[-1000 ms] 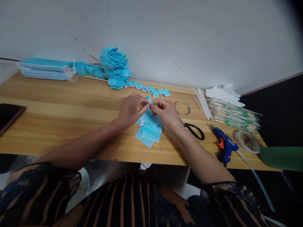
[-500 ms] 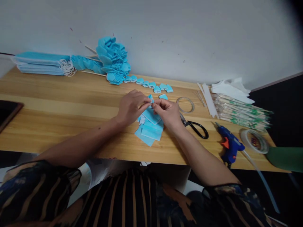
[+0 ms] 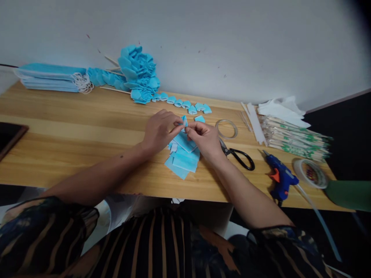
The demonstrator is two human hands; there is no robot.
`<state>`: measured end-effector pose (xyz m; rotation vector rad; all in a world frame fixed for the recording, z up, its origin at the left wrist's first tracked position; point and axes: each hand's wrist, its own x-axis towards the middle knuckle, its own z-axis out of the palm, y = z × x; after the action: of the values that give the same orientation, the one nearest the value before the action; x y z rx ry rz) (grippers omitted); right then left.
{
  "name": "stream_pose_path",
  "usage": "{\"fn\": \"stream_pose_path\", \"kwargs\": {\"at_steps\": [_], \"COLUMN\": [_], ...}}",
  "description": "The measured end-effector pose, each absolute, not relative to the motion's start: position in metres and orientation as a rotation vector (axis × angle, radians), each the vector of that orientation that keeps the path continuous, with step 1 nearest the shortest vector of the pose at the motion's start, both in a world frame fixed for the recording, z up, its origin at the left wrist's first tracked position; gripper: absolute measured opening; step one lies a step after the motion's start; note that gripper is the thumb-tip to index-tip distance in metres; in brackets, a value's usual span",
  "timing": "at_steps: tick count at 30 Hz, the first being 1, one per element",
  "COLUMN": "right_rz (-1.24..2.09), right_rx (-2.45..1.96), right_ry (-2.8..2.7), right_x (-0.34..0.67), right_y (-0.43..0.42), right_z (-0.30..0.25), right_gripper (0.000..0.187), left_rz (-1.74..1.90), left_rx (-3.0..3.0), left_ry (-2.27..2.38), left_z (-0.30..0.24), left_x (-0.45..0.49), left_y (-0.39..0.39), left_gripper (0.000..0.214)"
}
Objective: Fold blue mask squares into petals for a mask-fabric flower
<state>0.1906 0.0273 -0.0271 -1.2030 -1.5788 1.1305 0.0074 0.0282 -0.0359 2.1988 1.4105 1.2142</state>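
My left hand [image 3: 159, 132] and my right hand [image 3: 204, 139] meet over the middle of the wooden table [image 3: 72, 135]. Both pinch one small blue folded piece [image 3: 184, 121] between fingertips. Just below the hands lies a pile of blue cut squares [image 3: 182, 156]. A row of small folded blue petals [image 3: 185, 104] sits behind the hands, leading to a blue flower bundle on sticks [image 3: 139, 79] by the wall.
A stack of blue face masks [image 3: 52, 78] lies at the back left. Right of my hands are a clear tape ring [image 3: 227, 128], black scissors [image 3: 239, 154], a blue glue gun [image 3: 281, 177], another tape roll [image 3: 310, 173], packed chopsticks [image 3: 294, 137] and white scraps [image 3: 279, 108]. A dark phone [image 3: 8, 137] is at the left edge.
The view shifted slightly to the left and down. My hands stay together on the small blue piece, with the fingers working it a little.
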Motion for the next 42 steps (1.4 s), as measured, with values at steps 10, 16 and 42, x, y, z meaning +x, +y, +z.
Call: {"fn": "stream_pose_path", "kwargs": {"at_steps": [10, 16, 42], "right_rz": [1.149, 1.132, 1.275], "right_rx": [-1.204, -1.2, -1.122], "right_ry": [-1.568, -1.589, -1.447], "right_x": [0.189, 0.187, 0.19], "right_y": [0.029, 0.028, 0.029], "right_z": [-0.031, -0.033, -0.03], "right_gripper": [0.018, 0.019, 0.035], "left_rz": [1.22, 1.229, 1.286], "left_rx": [2.34, 2.417, 2.342], "left_ry": [1.422, 1.419, 1.206], "left_z": [-0.038, -0.04, -0.04], "left_x": [0.007, 0.007, 0.008], "left_y": [0.028, 0.028, 0.029], "left_gripper": [0.005, 0.009, 0.013]}}
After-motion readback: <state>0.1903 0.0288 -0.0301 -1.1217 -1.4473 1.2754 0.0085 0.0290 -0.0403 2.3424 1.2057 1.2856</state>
